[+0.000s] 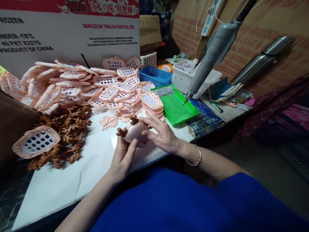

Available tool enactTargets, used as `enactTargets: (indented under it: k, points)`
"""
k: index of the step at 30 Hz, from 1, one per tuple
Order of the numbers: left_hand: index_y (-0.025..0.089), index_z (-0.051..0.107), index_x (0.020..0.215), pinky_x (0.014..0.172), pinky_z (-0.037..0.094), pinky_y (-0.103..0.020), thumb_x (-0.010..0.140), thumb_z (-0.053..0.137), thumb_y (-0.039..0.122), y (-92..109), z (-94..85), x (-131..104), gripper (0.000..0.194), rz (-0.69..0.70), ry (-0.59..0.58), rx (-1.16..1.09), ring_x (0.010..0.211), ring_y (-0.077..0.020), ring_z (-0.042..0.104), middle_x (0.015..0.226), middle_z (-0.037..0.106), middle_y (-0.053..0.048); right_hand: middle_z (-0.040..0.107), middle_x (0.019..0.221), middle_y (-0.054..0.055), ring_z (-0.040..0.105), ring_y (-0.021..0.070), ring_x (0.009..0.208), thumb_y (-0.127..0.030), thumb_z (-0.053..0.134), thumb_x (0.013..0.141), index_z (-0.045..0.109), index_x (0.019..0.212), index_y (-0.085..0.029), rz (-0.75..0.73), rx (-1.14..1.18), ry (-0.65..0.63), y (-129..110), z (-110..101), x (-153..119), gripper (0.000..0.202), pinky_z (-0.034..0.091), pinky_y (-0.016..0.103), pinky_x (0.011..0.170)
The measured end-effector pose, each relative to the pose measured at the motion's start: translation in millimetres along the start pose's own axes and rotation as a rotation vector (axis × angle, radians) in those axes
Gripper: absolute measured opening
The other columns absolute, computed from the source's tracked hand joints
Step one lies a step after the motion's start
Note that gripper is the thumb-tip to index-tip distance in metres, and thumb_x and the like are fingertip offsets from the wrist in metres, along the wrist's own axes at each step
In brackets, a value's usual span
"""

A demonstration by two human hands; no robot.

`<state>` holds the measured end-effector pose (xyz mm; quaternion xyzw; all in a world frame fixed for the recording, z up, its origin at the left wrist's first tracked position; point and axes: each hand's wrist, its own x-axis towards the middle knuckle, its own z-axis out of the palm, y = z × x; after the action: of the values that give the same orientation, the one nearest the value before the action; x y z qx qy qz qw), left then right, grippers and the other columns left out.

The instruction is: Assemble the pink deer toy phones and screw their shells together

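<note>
Between my hands, above the white tabletop, is a rounded pale pink plastic piece. Two knobbly brown antler-shaped parts stick out of its far left side. My left hand grips it from below and the left, thumb on its near face. From the right, my right hand closes its fingers and thumb on the same piece, covering part of it. Just beyond lie small pink rings and a stack of pink pieces with white perforated panels.
A heap of perforated pink pieces rises against a printed carton. Brown antler-shaped parts are piled at left. To the right, a grey electric screwdriver hangs over a green tray holding small screws. Behind stands a blue bin.
</note>
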<state>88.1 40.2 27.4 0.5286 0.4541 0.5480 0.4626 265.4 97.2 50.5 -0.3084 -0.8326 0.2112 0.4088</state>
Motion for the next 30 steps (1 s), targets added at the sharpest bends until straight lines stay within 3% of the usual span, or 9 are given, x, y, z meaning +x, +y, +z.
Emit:
enactTargets:
  k: [3, 9, 13, 17, 22, 25, 30]
  points:
    - [0.023, 0.058, 0.125, 0.093, 0.058, -0.041, 0.092, 0.061, 0.053, 0, -3.0, -5, 0.044, 0.083, -0.065, 0.083, 0.101, -0.0240, 0.070, 0.118, 0.068, -0.011, 0.071, 0.102, 0.010, 0.067, 0.0159, 0.094, -0.053, 0.055, 0.098, 0.068, 0.117, -0.014, 0.006, 0.175, -0.001, 2, -1, 1, 0.046, 0.058, 0.032, 0.085]
    - [0.023, 0.068, 0.112, 0.075, 0.059, -0.033, 0.092, 0.060, 0.053, 0, -3.2, -4, 0.037, 0.216, 0.081, 0.226, 0.086, -0.0221, 0.071, 0.099, 0.073, -0.007, 0.069, 0.087, 0.002, 0.063, 0.0122, 0.081, -0.035, 0.077, 0.085, 0.071, 0.093, -0.016, 0.155, 0.359, 0.000, -4, 0, 3, 0.022, 0.054, 0.027, 0.077]
    - [0.024, 0.071, 0.107, 0.079, 0.058, -0.031, 0.092, 0.062, 0.052, 0, -4.7, -3, 0.033, 0.203, 0.081, 0.188, 0.088, -0.0200, 0.071, 0.098, 0.074, -0.004, 0.060, 0.074, -0.002, 0.054, 0.0095, 0.070, -0.034, 0.076, 0.084, 0.066, 0.078, -0.015, 0.225, 0.407, -0.037, -9, -3, 8, 0.022, 0.048, 0.023, 0.067]
    - [0.025, 0.070, 0.112, 0.081, 0.057, -0.029, 0.089, 0.067, 0.052, -1, -5.6, -6, 0.035, 0.115, 0.093, 0.086, 0.092, -0.0192, 0.071, 0.104, 0.074, -0.004, 0.064, 0.085, 0.000, 0.059, 0.0110, 0.078, -0.029, 0.076, 0.084, 0.069, 0.089, -0.015, 0.213, 0.458, -0.083, -12, -5, 11, 0.016, 0.051, 0.025, 0.073]
    - [0.024, 0.071, 0.108, 0.084, 0.057, -0.032, 0.088, 0.069, 0.051, -1, -5.1, -10, 0.033, 0.114, 0.146, 0.092, 0.093, -0.0203, 0.071, 0.103, 0.074, -0.004, 0.067, 0.082, 0.000, 0.062, 0.0116, 0.079, -0.036, 0.075, 0.087, 0.071, 0.085, -0.017, 0.125, 0.419, 0.019, -13, 0, 10, 0.020, 0.052, 0.027, 0.080]
    - [0.026, 0.073, 0.106, 0.084, 0.056, -0.029, 0.087, 0.071, 0.049, -1, -4.2, -6, 0.030, 0.104, 0.149, 0.037, 0.091, -0.0179, 0.069, 0.101, 0.074, -0.002, 0.070, 0.088, 0.002, 0.063, 0.0121, 0.083, -0.032, 0.073, 0.090, 0.071, 0.092, -0.016, 0.080, 0.334, 0.010, -11, 1, 9, 0.016, 0.053, 0.027, 0.080]
    - [0.032, 0.074, 0.098, 0.093, 0.054, -0.028, 0.081, 0.077, 0.050, 0, -5.3, 6, 0.025, 0.101, 0.171, -0.184, 0.098, -0.0167, 0.067, 0.099, 0.073, 0.001, 0.069, 0.091, 0.004, 0.062, 0.0131, 0.083, -0.039, 0.070, 0.092, 0.069, 0.110, -0.014, 0.001, 0.154, 0.002, -5, -1, 3, 0.032, 0.053, 0.028, 0.080]
